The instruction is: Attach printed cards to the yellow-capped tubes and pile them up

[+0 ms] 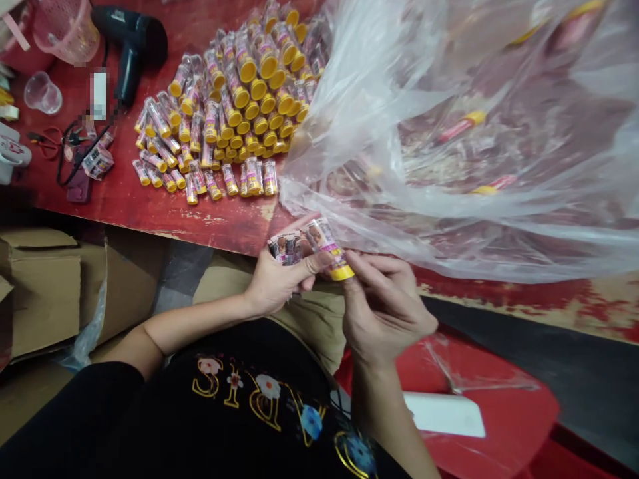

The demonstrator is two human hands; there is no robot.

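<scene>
My left hand is closed around a stack of small printed labels. Its thumb also presses against a small clear tube with a yellow cap and a printed wrap. With thumb and fingers, my right hand pinches that tube near its yellow cap. Both hands meet just in front of the table's near edge. Beyond them, a large pile of similar yellow-capped tubes lies on the red table. Right of the pile, a big clear plastic bag holds some yellow-capped tubes.
A dark hair dryer, a pink basket, a clear cup and red-handled scissors are at the far left of the table. Cardboard boxes stand below left. At lower right is a red stool with a white object.
</scene>
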